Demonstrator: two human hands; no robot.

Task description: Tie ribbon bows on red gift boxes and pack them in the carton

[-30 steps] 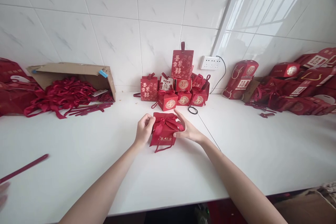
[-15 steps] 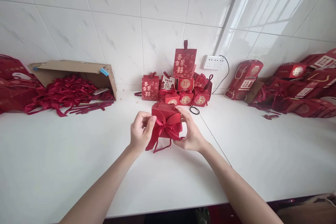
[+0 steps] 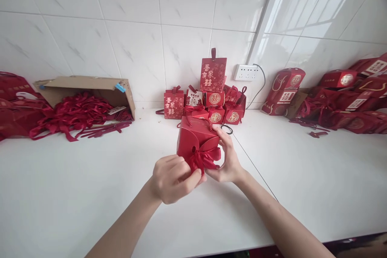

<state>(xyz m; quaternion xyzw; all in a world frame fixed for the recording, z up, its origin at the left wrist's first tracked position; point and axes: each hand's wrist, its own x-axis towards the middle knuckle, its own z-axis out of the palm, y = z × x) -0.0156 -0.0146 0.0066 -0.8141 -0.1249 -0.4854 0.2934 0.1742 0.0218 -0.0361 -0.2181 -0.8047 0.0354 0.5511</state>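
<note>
A red gift box point(image 3: 187, 133) is held above the white table at the middle of the view, turned slightly so that its left side shows. On its front sits a red satin ribbon bow point(image 3: 209, 155), below two curved flaps. A twisted red cord handle point(image 3: 193, 117) lies over the top. My left hand point(image 3: 173, 179) is closed at the lower front of the box, pinching the ribbon; its fingertips are partly hidden. With thumb below and fingers above, my right hand point(image 3: 227, 159) grips the right side of the box.
Finished-looking red boxes point(image 3: 216, 98) are stacked against the tiled wall, beside a power strip point(image 3: 246, 72). At left a cardboard box point(image 3: 87, 82) lies on its side, spilling red ribbons point(image 3: 80, 111). More red boxes point(image 3: 356, 100) are piled at right. A black ring point(image 3: 226, 130) lies behind my right hand.
My left hand has moved from the upper left of the bow down to its front. The box has turned and come slightly nearer. My right hand keeps hold of its right side.
</note>
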